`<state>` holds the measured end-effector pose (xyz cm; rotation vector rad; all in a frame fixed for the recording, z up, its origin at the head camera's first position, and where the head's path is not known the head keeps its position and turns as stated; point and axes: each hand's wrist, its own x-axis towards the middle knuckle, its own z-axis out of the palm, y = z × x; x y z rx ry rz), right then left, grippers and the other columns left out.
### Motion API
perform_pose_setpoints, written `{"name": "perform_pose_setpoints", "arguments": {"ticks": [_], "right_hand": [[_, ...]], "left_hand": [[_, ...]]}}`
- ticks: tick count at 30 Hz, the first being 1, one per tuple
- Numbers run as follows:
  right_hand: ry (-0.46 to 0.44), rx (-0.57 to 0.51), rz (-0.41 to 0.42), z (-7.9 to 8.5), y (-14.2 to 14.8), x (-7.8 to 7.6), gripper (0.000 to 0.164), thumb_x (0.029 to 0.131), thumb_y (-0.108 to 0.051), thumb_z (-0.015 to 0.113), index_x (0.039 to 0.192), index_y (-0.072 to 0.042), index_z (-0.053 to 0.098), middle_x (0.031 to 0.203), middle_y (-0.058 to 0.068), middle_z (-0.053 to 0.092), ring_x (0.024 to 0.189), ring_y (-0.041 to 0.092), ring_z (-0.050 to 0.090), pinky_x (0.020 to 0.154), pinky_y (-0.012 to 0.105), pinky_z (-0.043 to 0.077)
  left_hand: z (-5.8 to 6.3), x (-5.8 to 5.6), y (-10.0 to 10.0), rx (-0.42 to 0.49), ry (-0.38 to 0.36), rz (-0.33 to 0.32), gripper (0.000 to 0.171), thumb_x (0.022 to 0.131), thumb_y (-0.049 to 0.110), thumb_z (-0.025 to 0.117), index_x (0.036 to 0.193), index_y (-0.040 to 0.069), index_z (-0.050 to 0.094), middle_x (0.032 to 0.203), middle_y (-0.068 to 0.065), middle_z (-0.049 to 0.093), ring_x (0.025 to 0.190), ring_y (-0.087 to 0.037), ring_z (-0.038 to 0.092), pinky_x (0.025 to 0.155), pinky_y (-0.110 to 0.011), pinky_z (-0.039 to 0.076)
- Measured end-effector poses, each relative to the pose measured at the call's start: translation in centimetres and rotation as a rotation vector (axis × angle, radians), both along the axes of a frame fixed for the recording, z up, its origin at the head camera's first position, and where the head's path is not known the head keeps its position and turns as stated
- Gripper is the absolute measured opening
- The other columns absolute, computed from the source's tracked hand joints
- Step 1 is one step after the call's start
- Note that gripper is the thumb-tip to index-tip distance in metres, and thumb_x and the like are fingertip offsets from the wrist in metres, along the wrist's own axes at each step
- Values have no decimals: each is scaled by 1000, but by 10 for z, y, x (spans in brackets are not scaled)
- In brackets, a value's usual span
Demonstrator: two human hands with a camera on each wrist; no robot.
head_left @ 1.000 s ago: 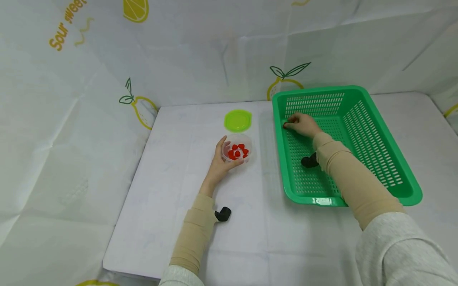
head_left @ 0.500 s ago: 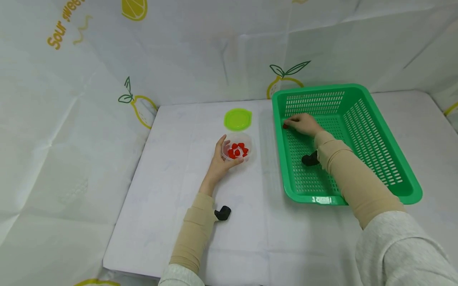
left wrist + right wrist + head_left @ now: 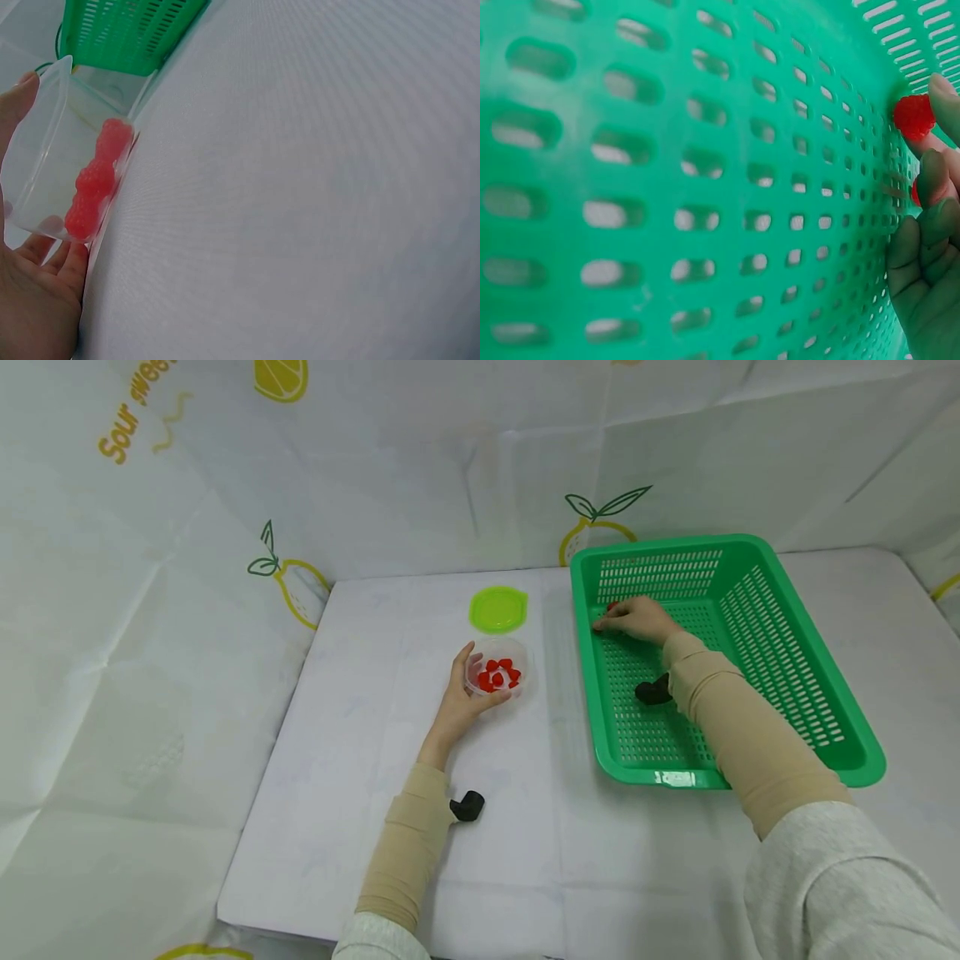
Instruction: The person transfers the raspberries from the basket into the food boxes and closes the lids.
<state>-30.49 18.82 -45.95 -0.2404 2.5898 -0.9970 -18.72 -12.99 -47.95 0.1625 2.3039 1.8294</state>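
Red knobbly berries (image 3: 498,679) lie mid-frame in a clear plastic tub (image 3: 497,649) the left hand (image 3: 454,707) grips. Right hand (image 3: 642,620) pinches another; one remains in the green slotted basket (image 3: 593,710).

Wears light grey sleeves (image 3: 840,885) at lower centre and lower right of the frame. Above these, wears close-fitting tan forearm coverings (image 3: 742,727), creased crosswise. Carries one black, bent fitting (image 3: 467,807) at the inner edge of each covering.
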Motion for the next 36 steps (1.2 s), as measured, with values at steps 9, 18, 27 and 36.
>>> {"name": "perform_pose_setpoints", "arguments": {"ticks": [9,18,27,36], "right_hand": [[-15,26,18,4,5,-1,57,91,-47,52,122,0,59,130,25,52,119,39,47,97,55,41],[-20,-14,27,12,11,2,53,93,-47,47,123,-5,60,134,22,51,124,37,45,102,56,37],[9,-99,-9,21,8,8,58,89,-52,52,122,-4,57,130,19,52,118,34,48,97,52,41],[89,-211,-71,36,-1,10,59,83,-58,57,108,-4,59,88,0,62,102,30,51,87,42,41]], "left_hand": [[1,1,3,-8,-13,9,93,80,19,73,149,24,11,152,-5,26,142,-21,25,115,-41,27],[2,3,4,-21,-11,2,93,80,21,73,149,24,10,152,-4,26,142,-22,24,115,-44,26],[0,5,2,-53,-20,9,94,79,24,74,149,25,11,152,-4,27,142,-21,25,116,-46,24],[4,4,3,-72,-5,17,93,79,26,74,149,25,12,151,-2,28,142,-20,25,116,-44,24]]}}
